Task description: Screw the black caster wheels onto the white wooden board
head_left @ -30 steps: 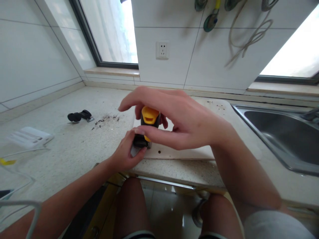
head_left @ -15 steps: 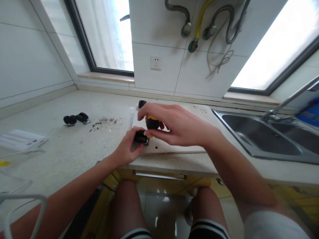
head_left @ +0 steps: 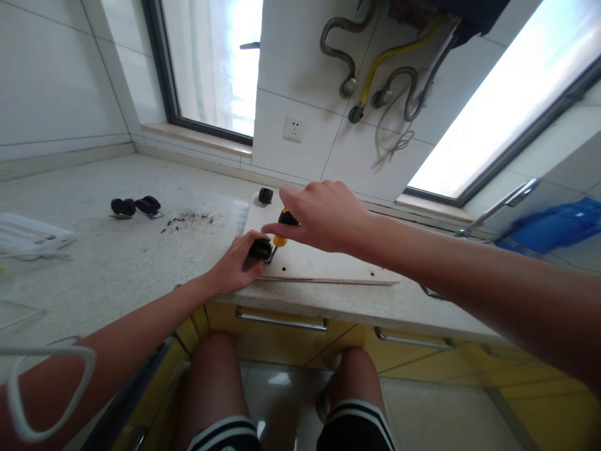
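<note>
A person works at a white board (head_left: 319, 263) on a kitchen desk (head_left: 188, 257), the left hand (head_left: 233, 264) gripping a black wheel (head_left: 260, 249) at the board's near left corner. The right hand (head_left: 323, 216) is closed around the yellow-and-black handle of a screwdriver (head_left: 280, 240), its shaft angled down to the wheel's metal mount. A second wheel (head_left: 265, 195) stands at the board's far left corner; two loose wheels (head_left: 135, 206) lie together on the desk to the left, beside scattered dark debris (head_left: 190, 220). A flat white case (head_left: 35, 232) sits at the desk's left edge, its contents unclear. Below, yellow drawers (head_left: 272, 344) are closed, hiding their insides. At far right is a blue bag (head_left: 554, 222); whether it holds anything cannot be told.
</note>
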The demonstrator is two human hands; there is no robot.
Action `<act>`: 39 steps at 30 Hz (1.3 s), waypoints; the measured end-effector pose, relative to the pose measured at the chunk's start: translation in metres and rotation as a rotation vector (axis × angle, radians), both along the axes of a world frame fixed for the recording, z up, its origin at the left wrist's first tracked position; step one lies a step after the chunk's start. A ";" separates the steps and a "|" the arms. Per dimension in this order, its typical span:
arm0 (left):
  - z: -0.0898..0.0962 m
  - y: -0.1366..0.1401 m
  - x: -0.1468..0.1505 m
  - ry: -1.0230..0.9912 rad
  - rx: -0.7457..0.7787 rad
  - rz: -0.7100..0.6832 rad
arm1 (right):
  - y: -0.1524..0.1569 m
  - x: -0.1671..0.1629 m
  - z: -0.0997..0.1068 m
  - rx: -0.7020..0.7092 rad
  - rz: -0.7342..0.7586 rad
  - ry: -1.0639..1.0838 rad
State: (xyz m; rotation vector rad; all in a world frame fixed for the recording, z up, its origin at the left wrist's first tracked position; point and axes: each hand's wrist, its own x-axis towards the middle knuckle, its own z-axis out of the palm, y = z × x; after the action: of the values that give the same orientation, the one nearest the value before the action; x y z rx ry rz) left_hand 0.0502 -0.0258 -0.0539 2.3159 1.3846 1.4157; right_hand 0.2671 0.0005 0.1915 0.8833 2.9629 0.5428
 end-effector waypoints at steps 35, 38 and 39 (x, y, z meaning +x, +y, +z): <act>0.010 -0.003 0.004 -0.023 -0.045 -0.025 | 0.013 0.000 0.021 -0.012 0.000 -0.198; 0.011 -0.004 0.004 -0.006 -0.042 -0.033 | 0.004 -0.001 0.023 -0.049 0.019 -0.220; 0.011 -0.004 0.003 -0.002 -0.043 -0.039 | 0.000 -0.001 0.021 -0.014 -0.014 -0.217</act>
State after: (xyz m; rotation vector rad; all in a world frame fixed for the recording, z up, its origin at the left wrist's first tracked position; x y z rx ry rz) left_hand 0.0536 -0.0297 -0.0428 2.3012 1.3476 1.3641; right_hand 0.2656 0.0007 0.2125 0.7888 2.7603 0.5758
